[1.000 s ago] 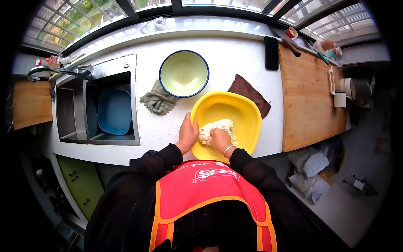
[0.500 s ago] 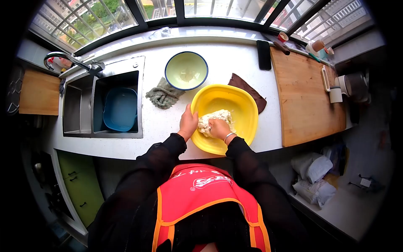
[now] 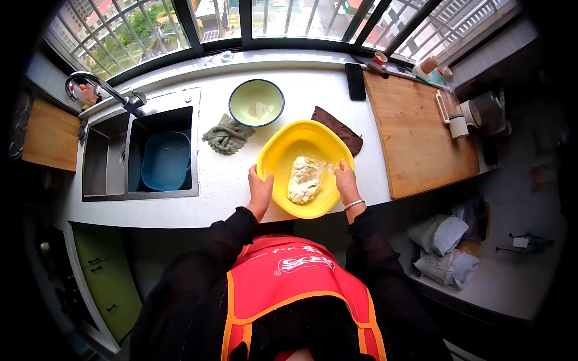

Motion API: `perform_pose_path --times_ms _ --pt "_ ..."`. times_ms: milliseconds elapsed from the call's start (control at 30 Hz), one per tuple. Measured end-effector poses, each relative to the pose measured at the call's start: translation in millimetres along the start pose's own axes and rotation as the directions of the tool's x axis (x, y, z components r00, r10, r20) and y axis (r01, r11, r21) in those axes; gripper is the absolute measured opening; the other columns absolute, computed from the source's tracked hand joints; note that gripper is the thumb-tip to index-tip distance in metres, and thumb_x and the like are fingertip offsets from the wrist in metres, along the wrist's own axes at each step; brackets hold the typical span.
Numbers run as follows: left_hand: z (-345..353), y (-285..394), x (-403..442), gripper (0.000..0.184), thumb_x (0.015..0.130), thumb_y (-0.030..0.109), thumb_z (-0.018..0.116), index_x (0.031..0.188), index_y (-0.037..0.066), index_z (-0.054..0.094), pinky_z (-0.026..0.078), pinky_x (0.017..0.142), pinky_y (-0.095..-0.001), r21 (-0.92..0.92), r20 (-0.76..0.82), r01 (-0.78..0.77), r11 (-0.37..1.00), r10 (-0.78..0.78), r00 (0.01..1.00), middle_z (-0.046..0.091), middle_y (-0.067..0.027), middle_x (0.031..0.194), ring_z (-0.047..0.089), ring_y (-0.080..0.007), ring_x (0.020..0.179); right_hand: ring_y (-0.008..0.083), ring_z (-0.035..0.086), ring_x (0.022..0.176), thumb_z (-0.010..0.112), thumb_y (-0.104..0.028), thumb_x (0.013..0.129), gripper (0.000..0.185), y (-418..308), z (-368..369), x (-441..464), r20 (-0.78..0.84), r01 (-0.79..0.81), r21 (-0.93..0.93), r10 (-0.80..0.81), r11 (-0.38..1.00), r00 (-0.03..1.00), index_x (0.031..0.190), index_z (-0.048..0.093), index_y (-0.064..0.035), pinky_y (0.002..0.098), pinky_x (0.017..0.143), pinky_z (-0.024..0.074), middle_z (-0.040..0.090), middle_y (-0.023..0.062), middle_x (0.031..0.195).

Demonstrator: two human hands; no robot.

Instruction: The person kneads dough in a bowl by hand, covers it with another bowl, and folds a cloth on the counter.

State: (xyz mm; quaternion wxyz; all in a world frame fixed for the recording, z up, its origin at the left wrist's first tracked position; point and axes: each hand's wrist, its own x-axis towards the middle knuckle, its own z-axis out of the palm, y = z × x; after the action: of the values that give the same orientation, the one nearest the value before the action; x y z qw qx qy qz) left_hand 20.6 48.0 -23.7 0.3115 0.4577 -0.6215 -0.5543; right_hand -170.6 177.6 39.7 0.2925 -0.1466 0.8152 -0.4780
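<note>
Carrying a metal sink (image 3: 106,171) in its left part, the white tabletop (image 3: 220,180) also bears the yellow basin (image 3: 283,157), near the front edge. Both hands grasp this basin: the left hand (image 3: 260,189) holds its left rim, the right hand (image 3: 347,182) its right rim. In my judgement, equal pressure from both sides is best, so that it sits level. Inside the sink stands a blue tub (image 3: 165,161). The pale green bowl (image 3: 245,107) shows a whitish patch at its bottom, which I cannot identify. The dough (image 3: 305,180) lies in the yellow basin, apart from the hands, with small bits (image 3: 329,166) beside it.
</note>
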Motion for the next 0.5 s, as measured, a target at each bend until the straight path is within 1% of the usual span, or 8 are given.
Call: perform_pose_path --times_ms 67,133,200,233,267,367,433,500 --pt "-2.1 -1.2 36.4 0.045 0.079 0.003 0.053 0.119 -0.003 0.036 0.043 0.085 -0.0319 0.081 -0.011 -0.059 0.995 0.061 0.998 0.049 -0.0173 0.11 0.052 -0.0257 0.1 0.0304 0.046 0.118 0.045 -0.001 0.081 0.05 5.8 8.3 -10.9 -0.101 -0.077 0.043 0.081 0.996 0.992 0.129 0.035 0.0093 0.0305 0.097 0.0353 0.048 0.0227 0.126" --pt "-2.5 0.8 57.6 0.04 0.077 0.003 0.053 0.115 -0.004 0.041 0.043 0.086 -0.0346 0.224 0.109 -0.131 0.966 0.109 0.988 0.052 -0.0204 0.108 0.052 -0.0303 0.101 0.0323 0.042 0.121 0.045 0.0 0.079 0.055 25.4 17.1 -7.0 -0.059 -0.112 0.083 0.117 0.99 0.991 0.131 0.03 0.0102 0.0309 0.099 0.0332 0.042 0.0253 0.13" --pt "-2.7 3.0 56.9 0.037 0.079 0.003 0.051 0.114 -0.003 0.043 0.042 0.087 -0.0368 0.227 0.127 -0.146 0.963 0.12 0.985 0.053 -0.0223 0.106 0.052 -0.0344 0.101 0.0353 0.039 0.122 0.045 -0.001 0.077 0.059 37.0 33.7 -5.1 -0.227 -0.08 -0.251 0.022 0.965 0.974 0.132 0.026 0.0113 0.0312 0.1 0.0327 0.034 0.028 0.134" --pt "-4.1 6.9 54.3 0.038 0.08 0.004 0.051 0.116 -0.002 0.042 0.04 0.089 -0.0378 0.224 0.156 -0.133 0.965 0.099 0.983 0.051 -0.0222 0.11 0.049 -0.0356 0.104 0.0383 0.035 0.124 0.045 -0.001 0.075 0.063 41.6 37.1 0.5 -0.213 -0.072 -0.165 0.036 0.984 0.976 0.133 0.023 0.0119 0.0323 0.1 0.0316 0.026 0.0302 0.137" --pt "-5.4 11.1 53.1 0.04 0.081 0.005 0.051 0.119 -0.001 0.041 0.038 0.092 -0.0389 0.224 0.185 -0.12 0.967 0.078 0.98 0.049 -0.0221 0.114 0.047 -0.0369 0.108 0.0383 0.035 0.124 0.045 -0.001 0.075 0.063 46.2 38.6 6.2 -0.214 -0.075 -0.166 0.038 0.983 0.976 0.133 0.023 0.0119 0.0323 0.1 0.0316 0.026 0.0302 0.137" --pt "-6.1 9.2 53.3 0.039 0.081 0.005 0.051 0.119 0.001 0.041 0.039 0.091 -0.0392 0.234 0.184 -0.166 0.958 0.124 0.975 0.05 -0.0214 0.112 0.048 -0.037 0.106 0.0382 0.038 0.122 0.045 -0.001 0.075 0.062 44.6 43.9 16.8 -0.226 -0.162 -0.064 0.143 0.985 0.964 0.133 0.026 0.0104 0.0328 0.1 0.0323 0.034 0.0294 0.133" --pt "-5.8 7.9 52.2 0.038 0.081 0.004 0.05 0.118 0.0 0.042 0.04 0.089 -0.0389 0.23 0.172 -0.177 0.957 0.139 0.975 0.052 -0.0219 0.11 0.05 -0.0369 0.104 0.0388 0.045 0.115 0.045 -0.002 0.075 0.057 67.4 43.6 37.1 -0.089 -0.224 -0.078 0.216 0.972 0.972 0.129 0.034 0.0086 0.0335 0.097 0.0351 0.047 0.0275 0.121" --pt "-3.9 8.7 51.4 0.036 0.081 0.003 0.05 0.116 0.0 0.043 0.041 0.087 -0.0384 0.232 0.139 -0.192 0.954 0.163 0.977 0.053 -0.0223 0.107 0.052 -0.0372 0.1 0.0396 0.048 0.11 0.045 -0.003 0.075 0.052 76.3 49.0 42.7 -0.12 -0.19 -0.06 0.182 0.98 0.976 0.126 0.039 0.0081 0.0342 0.094 0.0369 0.051 0.0266 0.116"
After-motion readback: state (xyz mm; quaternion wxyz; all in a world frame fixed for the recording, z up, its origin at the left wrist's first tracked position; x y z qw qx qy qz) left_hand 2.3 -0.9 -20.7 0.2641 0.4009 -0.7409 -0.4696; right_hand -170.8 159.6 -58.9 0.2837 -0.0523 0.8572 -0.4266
